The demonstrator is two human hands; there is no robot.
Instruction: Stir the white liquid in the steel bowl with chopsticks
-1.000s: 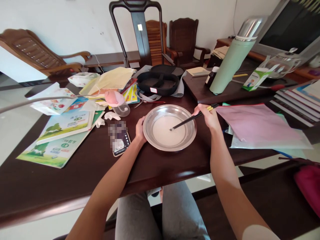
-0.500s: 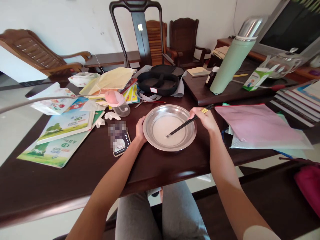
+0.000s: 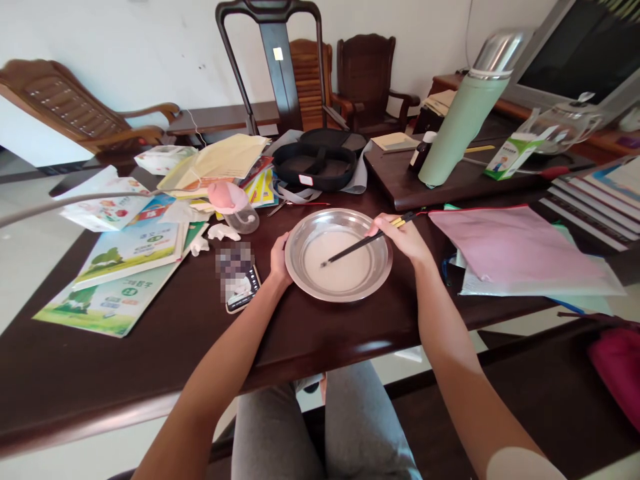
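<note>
A round metal bowl rests on the dark wooden table, with a whitish liquid in it. At its left rim, my left hand grips the edge, thumb on top and the other fingers hidden below. My right hand is closed around black chopsticks with gold bands, above the bowl's right rim. Their tips dip into the liquid left of the middle. To the left of my left hand lies a phone, its screen partly blurred.
Left are booklets, a tissue pack and a pink-lidded cup. A black case lies behind the bowl. On the right are a green thermos, a pink zip pouch and stacked books.
My right hand has shifted slightly left, and the chopstick tips have moved left through the liquid at a flatter slant. My left hand stays on the rim.
</note>
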